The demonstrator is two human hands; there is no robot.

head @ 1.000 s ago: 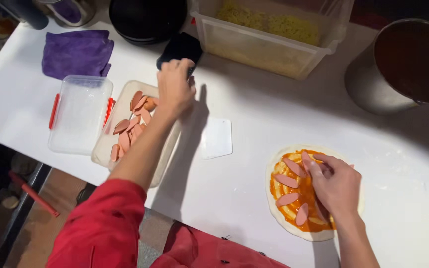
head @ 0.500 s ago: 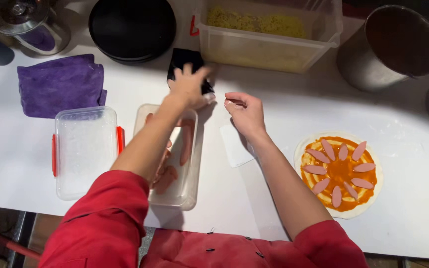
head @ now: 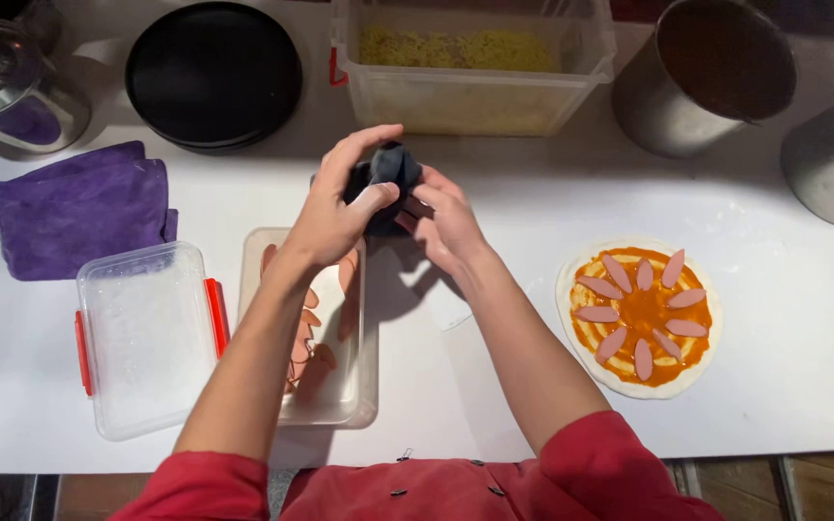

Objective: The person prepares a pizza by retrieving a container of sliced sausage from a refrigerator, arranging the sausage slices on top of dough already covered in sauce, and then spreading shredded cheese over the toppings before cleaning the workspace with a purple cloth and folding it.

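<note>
Head view: left hand (head: pixel 335 207) and right hand (head: pixel 446 227) both clamped on a dark cloth (head: pixel 390 174), held above the white worktop (head: pixel 803 338). Pizza base (head: pixel 641 315) already sauced and ringed with sausage slices. Sausage tub (head: pixel 316 333) open below; grated-cheese tub (head: pixel 475 68) seemingly untouched.

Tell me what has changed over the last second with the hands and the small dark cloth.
The right hand left the round sauced pizza base and crossed to the small dark cloth. The left hand lifted that cloth off the white table; both hands now grip it. The pizza base, clear sausage tub and purple towel lie where they were.
</note>
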